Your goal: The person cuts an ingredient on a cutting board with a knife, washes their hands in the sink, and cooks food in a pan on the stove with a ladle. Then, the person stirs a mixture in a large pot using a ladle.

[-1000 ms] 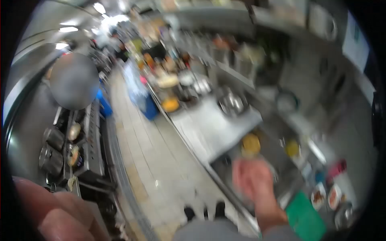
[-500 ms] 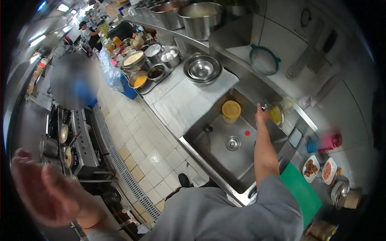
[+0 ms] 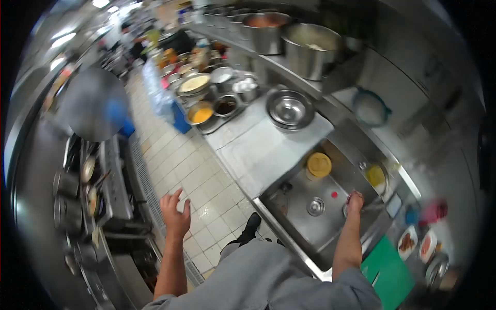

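My left hand (image 3: pixel 175 213) is raised over the tiled floor, fingers apart, holding nothing. Over the right side of the steel sink (image 3: pixel 289 227) is my right hand (image 3: pixel 355 201), its fingers curled together. A small shiny shape shows beside those fingers, too blurred to name. Near the hand lies a small red disc (image 3: pixel 334 195), with the round drain strainer (image 3: pixel 315 206) to its left. A container with a yellow top (image 3: pixel 319 165) stands in the sink's far part. Behind my right hand, a bowl with something yellow (image 3: pixel 375 175) sits by the wall side.
Nested steel bowls (image 3: pixel 290 109) rest on the white-covered counter (image 3: pixel 258 160) beyond the sink. A green cutting board (image 3: pixel 390 268) and two white dishes (image 3: pixel 407 242) lie to the right. Large pots (image 3: pixel 311 51) stand on the shelf above; a stove (image 3: pixel 116 181) is at left.
My right hand has come back from the sink's far wall side to over the basin. My left hand has moved from the near left toward the middle. The view has shifted.
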Motion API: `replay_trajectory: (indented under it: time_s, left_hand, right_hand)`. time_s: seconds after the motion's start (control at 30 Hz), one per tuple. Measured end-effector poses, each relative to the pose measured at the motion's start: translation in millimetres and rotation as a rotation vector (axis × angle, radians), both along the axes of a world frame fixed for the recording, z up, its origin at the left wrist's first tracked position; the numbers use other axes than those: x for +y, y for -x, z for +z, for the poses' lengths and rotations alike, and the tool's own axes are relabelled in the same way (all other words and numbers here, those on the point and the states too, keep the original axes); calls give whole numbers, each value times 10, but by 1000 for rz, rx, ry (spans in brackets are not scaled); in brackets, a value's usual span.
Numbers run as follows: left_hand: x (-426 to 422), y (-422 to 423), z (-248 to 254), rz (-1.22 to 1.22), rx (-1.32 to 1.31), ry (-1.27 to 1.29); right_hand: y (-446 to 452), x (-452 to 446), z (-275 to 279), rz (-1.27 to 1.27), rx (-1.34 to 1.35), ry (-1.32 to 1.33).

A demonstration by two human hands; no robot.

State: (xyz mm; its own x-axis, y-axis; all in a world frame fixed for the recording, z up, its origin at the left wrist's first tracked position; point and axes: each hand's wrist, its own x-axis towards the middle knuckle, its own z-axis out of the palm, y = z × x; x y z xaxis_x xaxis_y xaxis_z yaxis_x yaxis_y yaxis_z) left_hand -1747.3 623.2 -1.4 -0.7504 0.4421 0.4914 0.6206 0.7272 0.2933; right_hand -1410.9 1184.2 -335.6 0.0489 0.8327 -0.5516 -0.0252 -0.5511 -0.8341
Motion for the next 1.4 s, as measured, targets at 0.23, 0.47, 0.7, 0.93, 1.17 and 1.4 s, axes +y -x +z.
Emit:
replay_trajectory:
  time_s: [0.23,0.47,0.7,0.93,1.17,1.4]
  left_hand:
    - [642,720,-1096,-295,-681,-292]
    - [2883,-177,-1026,-938,-1436,-88]
    - [4650,-1990,-1470,-845,-2302,-33]
    - [5637,-3138,-2245,-600,-2281,-133]
    - [5535,-3320,-1847,-612,-1830,70]
    - [5693,-2864,-2379,-595,-1959,45]
  right_hand:
    - [-460,-378,421,-472,382,-69]
    - [-507,-1141,857,131,-487,-541]
    - [-1022,-2772,1303,226,-978,-207]
    - [-1883,-3320,1398,-277,-1173,-585]
    - [-3503,-3401,1356,-518,-1427,-367]
    - [-4570,-3093,1303,-403,-1506,-75]
